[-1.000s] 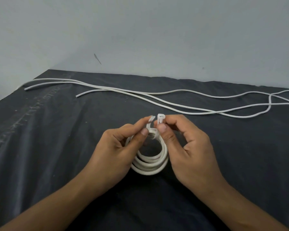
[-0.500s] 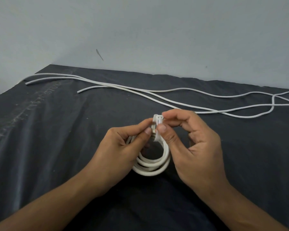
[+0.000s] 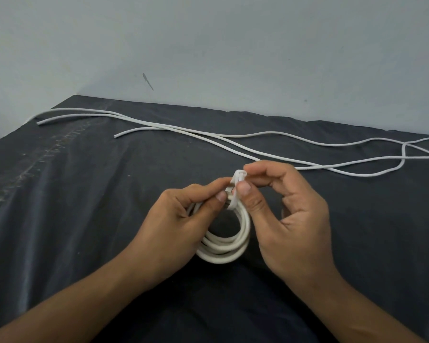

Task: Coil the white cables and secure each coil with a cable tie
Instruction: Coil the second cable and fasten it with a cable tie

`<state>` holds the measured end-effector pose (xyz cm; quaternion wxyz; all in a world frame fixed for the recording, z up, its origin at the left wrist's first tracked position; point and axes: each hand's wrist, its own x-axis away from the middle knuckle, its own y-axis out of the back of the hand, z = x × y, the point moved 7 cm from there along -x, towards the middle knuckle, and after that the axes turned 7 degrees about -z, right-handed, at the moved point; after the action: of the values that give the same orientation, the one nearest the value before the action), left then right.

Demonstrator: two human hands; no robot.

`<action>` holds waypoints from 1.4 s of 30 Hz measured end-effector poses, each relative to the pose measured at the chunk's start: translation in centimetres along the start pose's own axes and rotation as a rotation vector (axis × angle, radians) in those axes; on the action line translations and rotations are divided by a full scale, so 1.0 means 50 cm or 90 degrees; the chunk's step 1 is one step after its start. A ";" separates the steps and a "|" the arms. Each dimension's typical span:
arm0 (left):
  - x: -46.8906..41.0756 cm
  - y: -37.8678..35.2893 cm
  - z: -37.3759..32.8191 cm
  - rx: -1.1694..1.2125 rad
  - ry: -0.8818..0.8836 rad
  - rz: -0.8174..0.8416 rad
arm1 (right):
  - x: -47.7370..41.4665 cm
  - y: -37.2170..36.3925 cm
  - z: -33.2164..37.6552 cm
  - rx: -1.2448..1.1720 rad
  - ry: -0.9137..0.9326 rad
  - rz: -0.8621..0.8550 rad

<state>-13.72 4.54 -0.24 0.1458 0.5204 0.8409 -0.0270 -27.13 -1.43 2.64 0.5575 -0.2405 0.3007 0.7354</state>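
A white cable coil point(image 3: 224, 248) of several loops stands on edge on the dark cloth, between my hands. A white cable tie point(image 3: 237, 188) wraps over the coil's top, its two ends pressed together above it. My left hand point(image 3: 181, 224) pinches the tie's left end with thumb and forefinger and steadies the coil. My right hand point(image 3: 285, 214) pinches the tie's head from the right. Several loose white cables point(image 3: 208, 134) lie stretched out across the far part of the cloth.
The dark grey cloth point(image 3: 84, 194) covers the whole work surface and meets a pale wall point(image 3: 233, 45) at the back. The loose cables cross and loop at the far right point(image 3: 404, 154). The cloth's left edge drops off near the cable ends.
The tie's two ends, apart a second ago, are now brought together above the coil. Both hands have closed in on the tie; the coil stays in place.
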 end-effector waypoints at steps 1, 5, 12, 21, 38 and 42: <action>0.000 0.000 -0.001 0.003 0.001 0.002 | 0.000 0.001 0.002 0.003 0.008 -0.004; 0.000 0.001 0.006 -0.017 0.008 0.005 | -0.001 -0.005 -0.007 0.018 -0.024 0.028; 0.000 0.004 0.015 -0.051 0.000 0.015 | -0.006 -0.006 -0.026 0.053 -0.076 0.091; -0.001 0.008 0.018 -0.060 -0.033 -0.043 | -0.009 0.005 0.005 0.174 0.083 0.062; -0.009 0.006 0.022 -0.017 -0.034 -0.050 | -0.011 -0.006 -0.038 0.153 -0.051 0.226; -0.008 0.008 0.018 -0.006 -0.031 -0.051 | -0.013 -0.008 -0.046 0.159 -0.077 0.270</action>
<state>-13.01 4.18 -0.97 0.1677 0.4847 0.8575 -0.0414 -26.55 -3.42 1.38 0.4332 -0.0569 0.3990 0.8062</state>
